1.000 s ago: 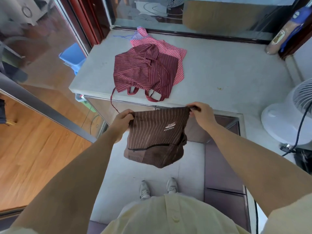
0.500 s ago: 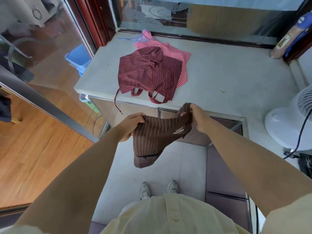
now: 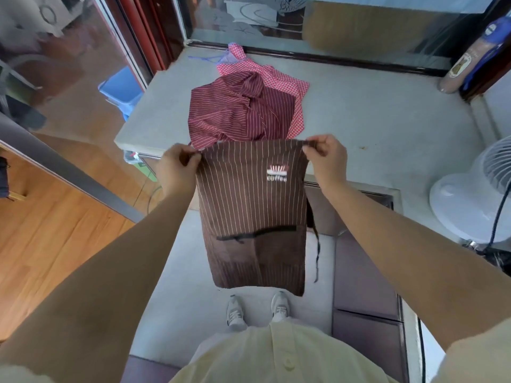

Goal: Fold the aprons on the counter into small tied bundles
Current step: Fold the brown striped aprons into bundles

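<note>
Centre of frame: the left hand and right hand each pinch a top corner of the brown pinstriped apron, which hangs flat in the air below the near edge of the grey bench. To fold well, keep the top edge taut and level, with the trailing tie gathered in. The fabric is thin, limp woven cloth; a crumpled maroon striped apron and a red checked apron lie overlapping on the matte bench, upper centre.

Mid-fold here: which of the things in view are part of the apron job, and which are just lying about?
Job:
brown striped apron, pinched at its top corners by left hand and right hand
dark red striped apron
pink checked apron under it
counter

Lying about:
white fan
blue bin
bottle in the far right corner
</note>
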`<state>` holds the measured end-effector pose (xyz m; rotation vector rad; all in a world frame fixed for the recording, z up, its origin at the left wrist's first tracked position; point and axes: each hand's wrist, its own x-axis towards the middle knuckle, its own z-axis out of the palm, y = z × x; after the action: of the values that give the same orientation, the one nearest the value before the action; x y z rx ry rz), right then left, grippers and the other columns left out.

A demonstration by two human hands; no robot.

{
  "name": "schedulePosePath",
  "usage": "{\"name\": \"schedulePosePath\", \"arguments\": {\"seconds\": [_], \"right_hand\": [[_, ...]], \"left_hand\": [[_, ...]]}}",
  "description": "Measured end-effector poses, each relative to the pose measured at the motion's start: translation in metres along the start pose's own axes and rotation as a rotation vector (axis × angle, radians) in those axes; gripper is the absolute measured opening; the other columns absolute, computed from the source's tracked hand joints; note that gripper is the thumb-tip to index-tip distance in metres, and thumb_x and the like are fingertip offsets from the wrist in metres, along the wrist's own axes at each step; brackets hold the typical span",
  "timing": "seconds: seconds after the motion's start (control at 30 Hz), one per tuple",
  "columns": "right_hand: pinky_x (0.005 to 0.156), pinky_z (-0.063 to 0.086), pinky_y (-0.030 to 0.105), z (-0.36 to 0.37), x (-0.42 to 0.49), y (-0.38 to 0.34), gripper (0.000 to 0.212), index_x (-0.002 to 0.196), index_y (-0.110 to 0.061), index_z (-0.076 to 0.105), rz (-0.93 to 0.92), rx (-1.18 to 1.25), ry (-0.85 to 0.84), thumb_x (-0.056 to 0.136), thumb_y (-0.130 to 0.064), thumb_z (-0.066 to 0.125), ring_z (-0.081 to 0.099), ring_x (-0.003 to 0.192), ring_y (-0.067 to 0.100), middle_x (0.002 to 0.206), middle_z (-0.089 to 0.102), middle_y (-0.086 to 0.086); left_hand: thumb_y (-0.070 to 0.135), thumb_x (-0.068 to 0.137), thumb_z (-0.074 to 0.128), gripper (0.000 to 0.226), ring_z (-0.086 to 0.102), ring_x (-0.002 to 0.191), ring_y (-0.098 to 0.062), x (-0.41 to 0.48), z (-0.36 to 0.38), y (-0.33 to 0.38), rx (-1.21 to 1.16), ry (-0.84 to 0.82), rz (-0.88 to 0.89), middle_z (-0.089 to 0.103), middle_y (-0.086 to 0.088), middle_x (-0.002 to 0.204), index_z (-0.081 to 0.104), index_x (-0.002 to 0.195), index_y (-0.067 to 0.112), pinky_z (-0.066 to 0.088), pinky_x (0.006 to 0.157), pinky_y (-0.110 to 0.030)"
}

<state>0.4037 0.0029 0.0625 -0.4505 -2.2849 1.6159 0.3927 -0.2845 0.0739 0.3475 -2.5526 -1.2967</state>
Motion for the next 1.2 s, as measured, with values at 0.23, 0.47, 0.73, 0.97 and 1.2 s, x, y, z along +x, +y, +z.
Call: {"name": "schedulePosePath", "arguments": {"seconds": [0.23,0.47,0.73,0.97,1.2], "right_hand": [[0.073,0.05,0.021,-0.009,-0.026,0.043,0.025,0.106,-0.006,0.069,0.182,-0.706,-0.593,0.082,-0.01,0.075,0.065,0.077,0.01,0.093,0.069,0.003],[0.072,0.058,0.03,-0.023,-0.051,0.05,0.022,0.109,0.001,0.067,0.716,-0.752,-1.027,0.087,0.0,0.068,0.065,0.102,0.031,0.106,0.067,0.016],[0.072,0.041,0.029,-0.019,-0.024,0.041,0.015,0.089,-0.011,0.06,0.242,-0.365,-0.323,0.084,-0.01,0.073,0.052,0.077,0.016,0.082,0.057,0.001],[0.085,0.051,0.03,-0.009,-0.033,0.045,0.016,0.1,-0.008,0.059,0.251,-0.14,-0.21,0.088,-0.007,0.068,0.061,0.086,0.016,0.093,0.064,0.005],[0.07,0.044,0.011,-0.008,-0.036,0.047,0.016,0.109,-0.003,0.064,0.217,-0.112,-0.24,0.093,-0.006,0.061,0.06,0.085,0.01,0.101,0.066,0.008]], "left_hand": [[0.014,0.081,0.074,0.016,0.06,0.08,-0.017,-0.031,0.005,-0.054,0.706,-0.724,-0.031,0.067,-0.001,0.086,0.073,0.096,0.008,0.045,0.071,-0.026],[0.012,0.072,0.083,0.026,0.07,0.071,-0.015,-0.05,0.004,-0.066,0.691,-1.006,-0.269,0.073,-0.007,0.083,0.069,0.094,0.006,0.053,0.067,-0.021],[0.007,0.081,0.071,0.011,0.067,0.068,-0.018,-0.026,0.009,-0.048,0.398,-0.421,-0.108,0.071,-0.002,0.075,0.075,0.091,0.011,0.056,0.069,-0.029],[0.021,0.078,0.074,0.006,0.063,0.061,-0.018,-0.028,0.001,-0.045,0.338,-0.36,-0.249,0.071,0.0,0.073,0.073,0.084,0.023,0.057,0.066,-0.035],[0.003,0.085,0.065,0.008,0.055,0.05,-0.018,-0.025,-0.006,-0.048,0.108,-0.451,-0.483,0.068,-0.008,0.06,0.07,0.092,0.004,0.05,0.051,-0.025]]}}
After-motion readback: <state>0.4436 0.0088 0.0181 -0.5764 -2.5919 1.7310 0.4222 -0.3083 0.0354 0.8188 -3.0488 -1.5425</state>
